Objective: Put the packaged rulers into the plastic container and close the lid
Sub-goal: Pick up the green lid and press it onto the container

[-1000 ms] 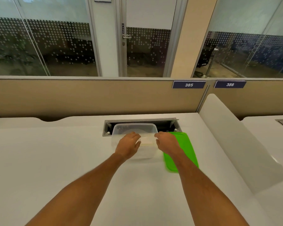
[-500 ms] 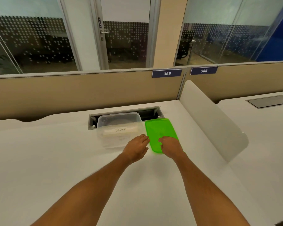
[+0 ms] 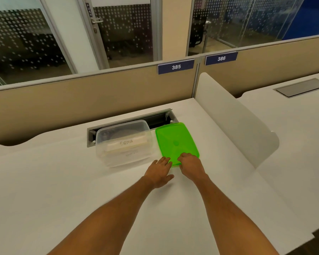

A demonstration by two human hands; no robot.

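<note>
A clear plastic container stands open on the white desk, with the packaged rulers lying inside it, pale and marked with handwriting. To its right a bright green lid lies flat on the desk. My right hand rests on the lid's near edge, fingers curled over it. Just left of that corner is my left hand, fingers apart, its fingertips touching the lid's near-left corner.
A recessed cable tray runs behind the container and lid. A white curved divider stands to the right, with a beige partition along the back. The desk's front-right edge drops off.
Both hands have left the container, where they set the rulers down, and moved right to the green lid's near edge. The view has swung left and closer.
</note>
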